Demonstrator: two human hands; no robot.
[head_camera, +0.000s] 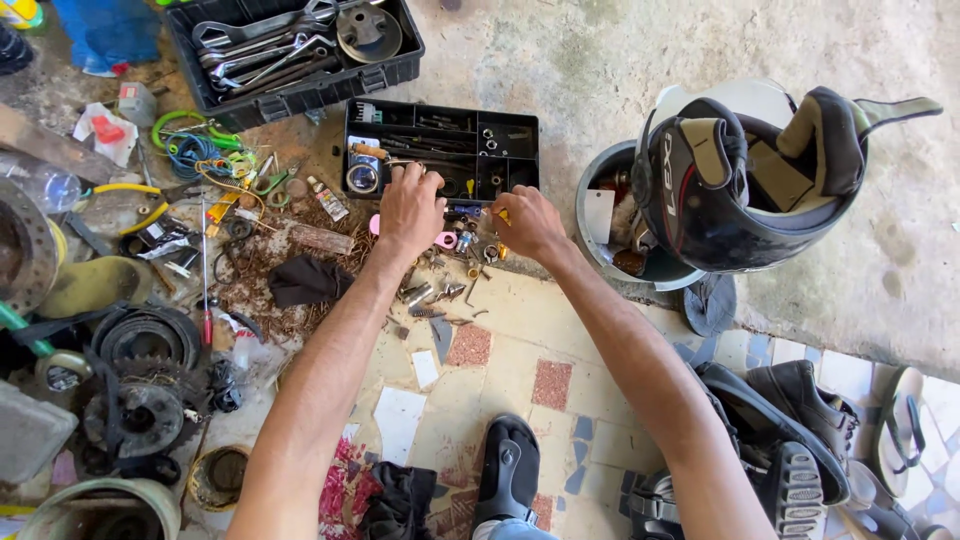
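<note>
My left hand (410, 208) lies palm down with fingers spread over the front edge of a black compartment tray (510, 135) holding small parts and bits. My right hand (528, 222) rests just right of it, fingers curled into a pile of small screws, nuts and metal fittings (450, 280) on the floor in front of the tray; what the fingers pinch is hidden. A pink ring-shaped piece (446, 240) lies between the two hands.
A black toolbox (390, 62) of wrenches sits at the back. A black helmet (740, 170) rests on a grey bucket (592, 200) to the right. Shoes (800, 410) lie at lower right, gears, wires and rusty scraps (150, 380) at left. My dark shoe (507, 465) is below.
</note>
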